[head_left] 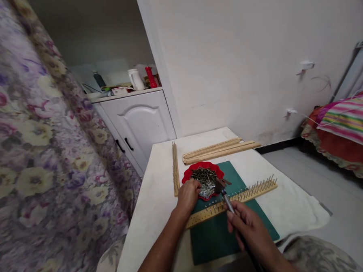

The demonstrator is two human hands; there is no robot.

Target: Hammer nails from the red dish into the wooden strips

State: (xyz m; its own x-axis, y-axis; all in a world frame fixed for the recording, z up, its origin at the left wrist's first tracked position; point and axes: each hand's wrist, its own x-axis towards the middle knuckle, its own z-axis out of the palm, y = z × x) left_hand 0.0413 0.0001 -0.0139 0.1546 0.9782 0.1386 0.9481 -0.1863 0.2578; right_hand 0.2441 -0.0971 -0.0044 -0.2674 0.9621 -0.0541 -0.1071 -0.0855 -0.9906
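Observation:
My left hand (189,194) reaches over the near left rim of a red scalloped bowl (201,165). Its fingers are curled together at the nails (205,176); whatever they pinch is too small to make out. Darker nails fill the far side of the bowl, silver ones the near side. In my right hand (247,222) is a hammer (228,201), its head raised by the bowl's right edge. Below both hands, a wooden strip (199,218) lies across a green mat (212,242). Many nails stand in the strip's right part, while bare holes show on its left.
Other wooden strips (221,151) lie at the table's far side. A narrow strip with nails (175,173) lies left of the bowl. The white-covered table (149,219) stands near a white cabinet (141,118), a floral curtain (49,159) and a bed (345,131).

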